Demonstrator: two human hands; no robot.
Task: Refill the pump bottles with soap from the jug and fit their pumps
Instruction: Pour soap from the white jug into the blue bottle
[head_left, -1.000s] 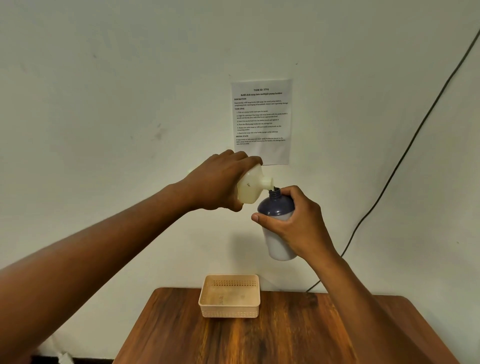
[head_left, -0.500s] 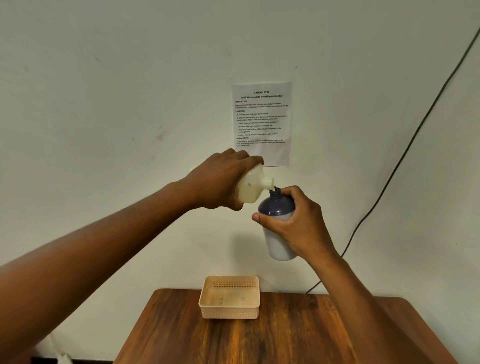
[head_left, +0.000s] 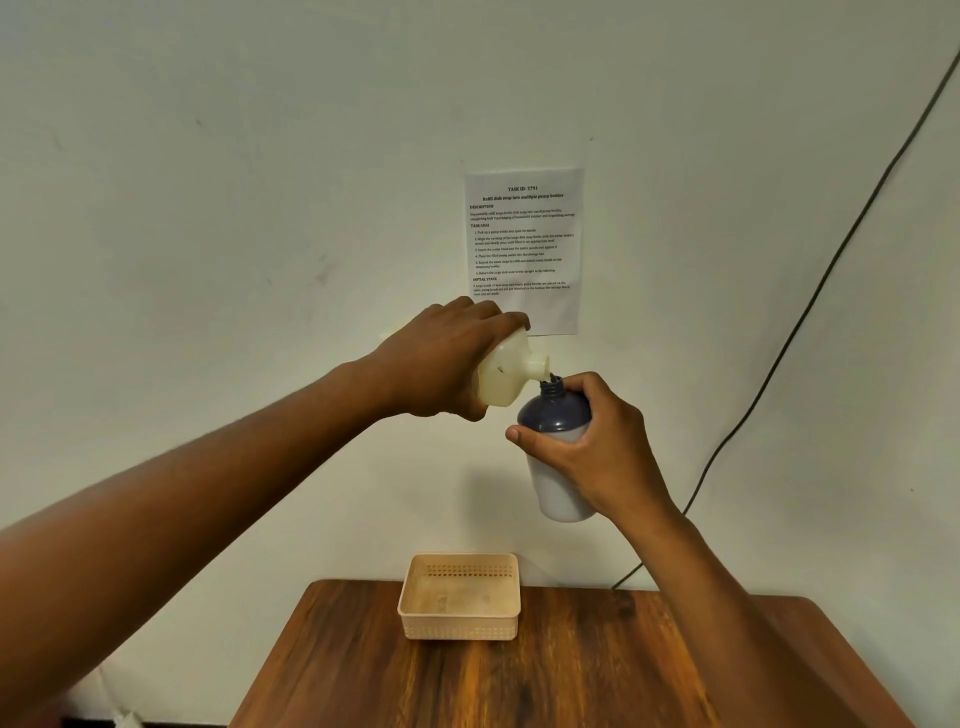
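Head view: both arms raised in front of a pale wall, above a wooden bench (head_left: 571, 675).
Left hand (head_left: 441, 364): wrapped over the rear of the soap jug, fingers (head_left: 488, 312) curled across its top, thumb below.
Soap jug (head_left: 506, 376): cream and translucent, tipped on its side with the spout pointing right and slightly down (most of its body is hidden behind the hand).
Spout: its rim sits right at the open neck of the pump bottle; whether the two touch I cannot tell, and no stream of soap is clear enough to confirm.
Pump bottle (head_left: 556, 415): dark blue shoulder, white lower body, held roughly upright in the air well above the bench, no pump fitted.
Right hand (head_left: 608, 452): grips the bottle from the right side, thumb across the front just under the blue shoulder, fingers curled round the back near the neck.
Basket (head_left: 460, 626): small, peach-coloured, perforated, at the bench's back edge, below the two hands.
Instruction sheet (head_left: 524, 234): printed paper on the wall behind the hands.
Cable (head_left: 810, 306): dark, running diagonally down the wall on the right.
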